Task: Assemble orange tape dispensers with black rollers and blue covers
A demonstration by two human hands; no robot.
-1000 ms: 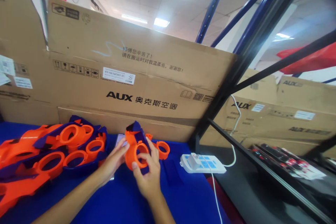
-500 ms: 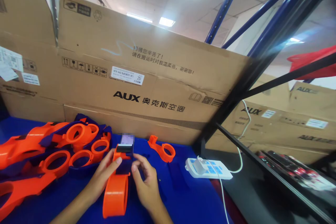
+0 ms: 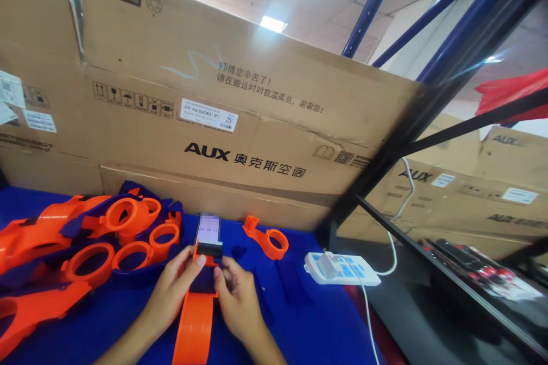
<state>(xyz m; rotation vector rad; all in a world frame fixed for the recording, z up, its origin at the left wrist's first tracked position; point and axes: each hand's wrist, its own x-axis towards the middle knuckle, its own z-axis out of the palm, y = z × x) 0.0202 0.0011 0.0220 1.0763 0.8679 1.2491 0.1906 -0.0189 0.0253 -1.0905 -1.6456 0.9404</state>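
Note:
An orange tape dispenser (image 3: 195, 322) is held low in front of me, its round drum toward me. At its far end a black strip (image 3: 209, 249) with a pale toothed edge lies crosswise. My left hand (image 3: 176, 278) is closed on the left side of that end, thumb on top. From the right, my right hand (image 3: 238, 292) pinches the same end with curled fingers; their tips are partly hidden. Just beyond the black strip lies a phone (image 3: 208, 229) with a timer on its lit screen.
Several orange dispensers (image 3: 91, 265) are heaped with dark blue pieces on the left. Another orange dispenser (image 3: 274, 244) lies right of the phone on the blue surface (image 3: 299, 319). A white power strip (image 3: 342, 269) with cords sits farther right. Large cartons (image 3: 240, 131) stand behind; a dark rack post (image 3: 377, 165) slants up.
My right hand has closed in on the dispenser's far end, where its fingers were apart before. The dispenser's drum has shifted slightly down and right in view. The camera view has shifted a little.

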